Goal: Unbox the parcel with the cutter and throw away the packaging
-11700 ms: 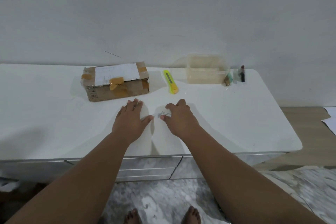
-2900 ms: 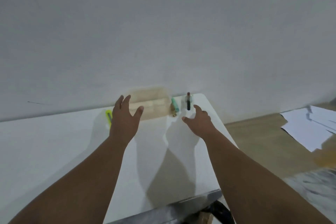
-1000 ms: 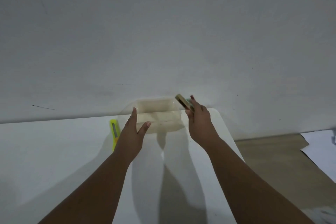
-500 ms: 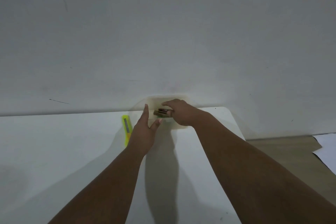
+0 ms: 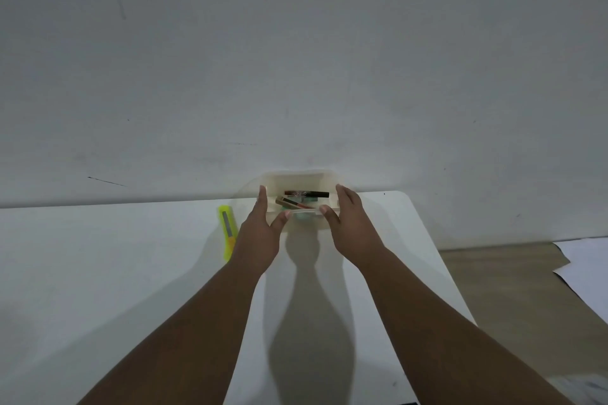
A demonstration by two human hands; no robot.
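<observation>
1. Right now both hands flank a clear plastic box (image 5: 297, 184) standing against the wall at the back of the white table (image 5: 98, 273).
2. Left hand (image 5: 260, 233) lies flat and spread against the box's left side, thumb on its front edge; right hand (image 5: 350, 223) mirrors it on the right side.
3. Small items, one a dark tube (image 5: 311, 194), lie loose inside, so keeping the box level and pressing evenly seems wise.
4. Yellow cutter (image 5: 227, 230) lies just beside the left hand, untouched; the parcel is out of view.
</observation>
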